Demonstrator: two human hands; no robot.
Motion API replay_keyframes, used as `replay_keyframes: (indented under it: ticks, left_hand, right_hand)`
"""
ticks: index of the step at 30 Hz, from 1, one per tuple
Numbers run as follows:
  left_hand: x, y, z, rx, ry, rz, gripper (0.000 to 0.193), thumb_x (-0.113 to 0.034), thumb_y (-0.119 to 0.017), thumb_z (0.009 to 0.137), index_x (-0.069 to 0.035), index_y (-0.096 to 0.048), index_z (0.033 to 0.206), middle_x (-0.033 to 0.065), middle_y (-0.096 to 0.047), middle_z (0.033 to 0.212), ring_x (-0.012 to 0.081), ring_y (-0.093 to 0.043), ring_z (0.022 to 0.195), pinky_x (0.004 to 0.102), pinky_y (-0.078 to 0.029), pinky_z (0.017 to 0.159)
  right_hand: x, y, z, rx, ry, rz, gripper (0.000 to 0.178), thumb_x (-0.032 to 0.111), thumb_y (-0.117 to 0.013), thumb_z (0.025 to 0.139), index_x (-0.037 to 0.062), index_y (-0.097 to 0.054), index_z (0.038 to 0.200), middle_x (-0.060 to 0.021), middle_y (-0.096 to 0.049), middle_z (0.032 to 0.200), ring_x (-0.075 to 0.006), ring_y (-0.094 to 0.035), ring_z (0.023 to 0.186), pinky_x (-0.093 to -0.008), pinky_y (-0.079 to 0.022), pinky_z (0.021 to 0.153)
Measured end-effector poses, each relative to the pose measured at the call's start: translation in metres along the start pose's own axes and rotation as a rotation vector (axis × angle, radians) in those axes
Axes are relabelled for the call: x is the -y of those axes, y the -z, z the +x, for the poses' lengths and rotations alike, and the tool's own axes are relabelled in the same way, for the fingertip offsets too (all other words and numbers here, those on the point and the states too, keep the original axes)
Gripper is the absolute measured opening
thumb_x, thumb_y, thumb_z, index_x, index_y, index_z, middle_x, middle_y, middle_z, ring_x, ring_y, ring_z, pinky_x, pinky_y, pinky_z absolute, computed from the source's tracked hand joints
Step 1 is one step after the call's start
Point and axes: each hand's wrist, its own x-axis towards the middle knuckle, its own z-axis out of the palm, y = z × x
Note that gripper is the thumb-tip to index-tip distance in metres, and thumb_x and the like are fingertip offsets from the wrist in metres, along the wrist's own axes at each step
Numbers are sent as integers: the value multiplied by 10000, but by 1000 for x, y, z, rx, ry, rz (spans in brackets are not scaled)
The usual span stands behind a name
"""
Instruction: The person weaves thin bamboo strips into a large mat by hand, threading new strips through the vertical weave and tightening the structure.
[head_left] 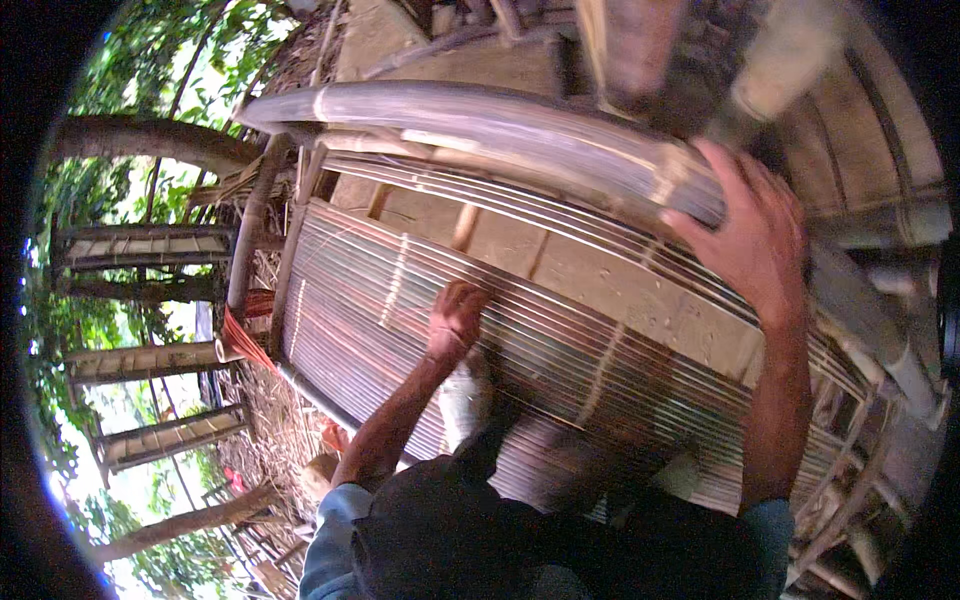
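Observation:
My right hand is wrapped round the right end of a thick bamboo pole, thumb on the near side and fingers over the far side. The pole runs along the far side of a bench seat of thin bamboo slats, tied across with pale lashings. On the slats, close to their far edge, rests my left hand with its fingers curled in. What it holds, if anything, is hidden. Between the slats and the pole, several thin strips run lengthwise over a gap. Dark clothing covers the near part of the seat.
A bamboo post stands at the bench's left end, with red cloth hanging near it. Blurred thick posts rise at the far right. Bamboo poles lie right of my right arm. Bare ground shows through the gap.

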Motion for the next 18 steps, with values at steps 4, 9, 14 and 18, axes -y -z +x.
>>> replay_keyframes:
  ticks: [4, 9, 14, 18]
  left_hand:
    - [-6, -1, -12, 197, -101, 335, 514, -218, -528, 858, 33, -506, 1306, 281, -503, 1229, 435, -457, 1166, 556, -364, 986]
    - [-13, 20, 4, 413, 27, 180, 364, -190, -549, 883, 46, -561, 1160, 265, -545, 1161, 390, -537, 996, 493, -449, 901]
    - [48, 44, 25, 442, -319, -155, 203, -191, -587, 915, -24, -667, 999, 147, -679, 942, 347, -661, 757, 442, -537, 667]
    - [71, 147, 67, 300, 392, -907, 214, -199, -592, 984, 0, -666, 958, 118, -698, 835, 196, -659, 768, 335, -527, 692]
  right_hand:
    - [9, 13, 2, 60, -114, -79, 757, 458, -790, 709, 162, -529, 1354, -204, -602, 1204, -402, -567, 1110, -498, -433, 977]
    - [28, 10, 17, 84, -186, -203, 801, 510, -824, 617, 167, -569, 1295, -167, -611, 1195, -387, -565, 1113, -495, -420, 977]
    - [36, 17, 13, 75, -233, -162, 781, 474, -842, 580, 132, -603, 1239, -138, -629, 1143, -364, -576, 1095, -476, -419, 968]
    - [44, 14, 8, 10, -238, -216, 781, 453, -854, 571, 91, -601, 1215, -140, -622, 1155, -374, -560, 1110, -484, -424, 962]
